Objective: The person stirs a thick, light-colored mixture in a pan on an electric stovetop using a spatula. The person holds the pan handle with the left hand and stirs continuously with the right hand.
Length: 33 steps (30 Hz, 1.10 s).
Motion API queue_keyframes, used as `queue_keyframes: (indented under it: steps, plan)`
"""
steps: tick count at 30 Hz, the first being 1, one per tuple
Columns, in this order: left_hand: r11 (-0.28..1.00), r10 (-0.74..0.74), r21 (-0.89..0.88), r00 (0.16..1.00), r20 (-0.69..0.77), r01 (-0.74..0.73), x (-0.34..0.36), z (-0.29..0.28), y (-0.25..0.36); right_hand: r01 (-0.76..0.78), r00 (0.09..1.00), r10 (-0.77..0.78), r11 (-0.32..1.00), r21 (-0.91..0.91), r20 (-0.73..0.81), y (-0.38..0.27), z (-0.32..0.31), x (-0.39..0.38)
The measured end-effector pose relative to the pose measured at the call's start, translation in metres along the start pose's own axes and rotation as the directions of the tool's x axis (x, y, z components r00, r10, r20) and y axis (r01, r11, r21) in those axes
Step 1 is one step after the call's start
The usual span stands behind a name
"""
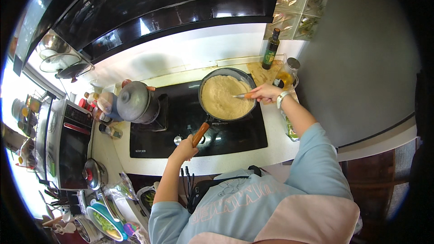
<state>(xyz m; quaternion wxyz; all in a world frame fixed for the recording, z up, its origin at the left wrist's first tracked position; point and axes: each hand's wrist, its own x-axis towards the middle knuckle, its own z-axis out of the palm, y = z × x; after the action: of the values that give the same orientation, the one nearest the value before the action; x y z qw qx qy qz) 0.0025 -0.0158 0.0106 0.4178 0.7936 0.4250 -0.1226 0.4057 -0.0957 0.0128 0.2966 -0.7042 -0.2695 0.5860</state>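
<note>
Black cooktop [235,136]; hands [184,148] [266,93] gripping: left, pan handle [200,134]; right, utensil [247,95] in tan mass [221,92].

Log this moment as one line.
left hand: at end of wooden handle; right hand: holds utensil; pan: pale food inside; pot: lidded, left of pan
</note>
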Motion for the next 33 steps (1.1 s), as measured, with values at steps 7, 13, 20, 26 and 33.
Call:
queue_keyframes:
  steps: [7, 13, 20, 26, 33]
  plan:
    - [1.000, -0.003, 0.003, 1.000, 0.004, 0.003, 0.000, -0.001, 0.000, 0.392, 0.764, -0.645, 0.430, -0.813, 0.028, 0.002, 0.002, -0.031]
    - [1.000, -0.011, 0.000, 1.000, 0.003, 0.011, 0.002, 0.000, -0.002, 0.220, 0.632, -0.712, -0.213, -0.952, 0.306, -0.029, 0.008, -0.091]
    - [1.000, -0.002, 0.021, 1.000, -0.004, 0.002, 0.003, 0.001, -0.005, 0.037, 0.538, -0.780, -0.357, -0.934, 0.319, -0.050, 0.014, -0.089]
    - [1.000, 0.003, 0.012, 1.000, -0.013, -0.003, 0.004, 0.002, -0.006, -0.117, 0.767, -0.639, -0.235, -0.965, 0.063, -0.076, 0.044, -0.050]
    - [1.000, 0.011, 0.013, 1.000, -0.022, -0.011, 0.006, 0.004, -0.009, -0.091, 0.992, -0.077, 0.144, -0.985, -0.102, -0.123, -0.001, -0.037]
